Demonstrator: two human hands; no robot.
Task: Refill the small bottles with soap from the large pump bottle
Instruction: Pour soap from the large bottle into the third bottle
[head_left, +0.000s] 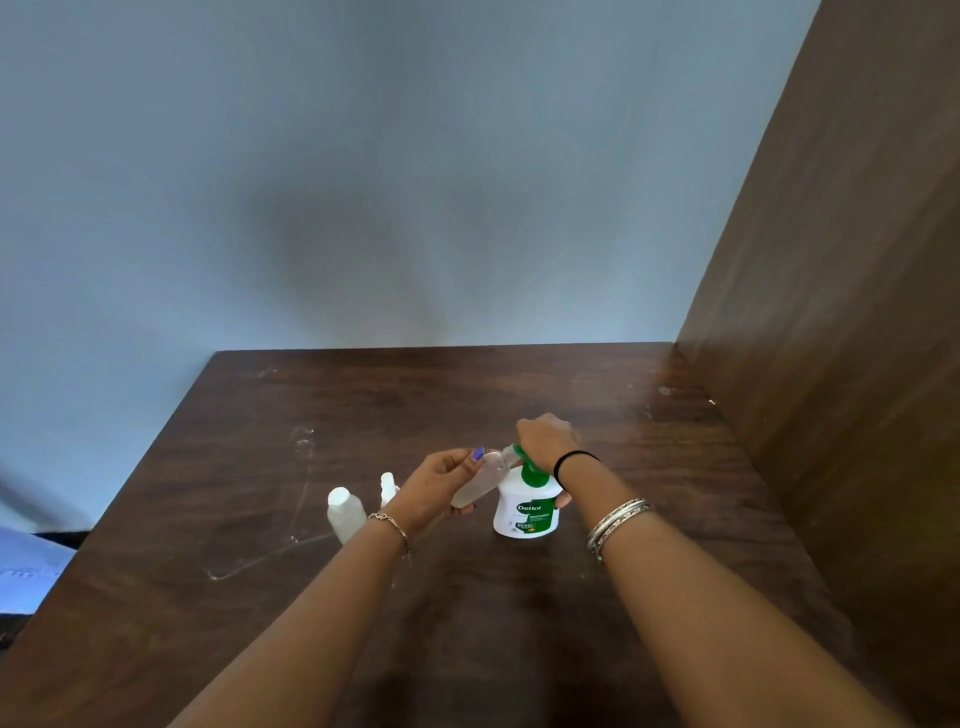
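A white pump bottle (525, 512) with a green pump head and green label stands near the middle of the brown table (649, 519). My right hand (545, 439) sits on top of the pump head, fingers curled over it. My left hand (441, 486) holds a small clear bottle (480, 480) tilted, its open neck up against the green spout. Two other small bottles stand to the left: a white-capped one (345, 514) and a smaller one (388, 488) partly hidden behind my left wrist.
A tall brown wooden panel (831, 312) closes off the table's right side. A pale blue wall (363, 182) runs behind the table's far edge. White scuff marks cross the tabletop on the left, and a pale blue cloth (26, 566) lies beyond its left edge.
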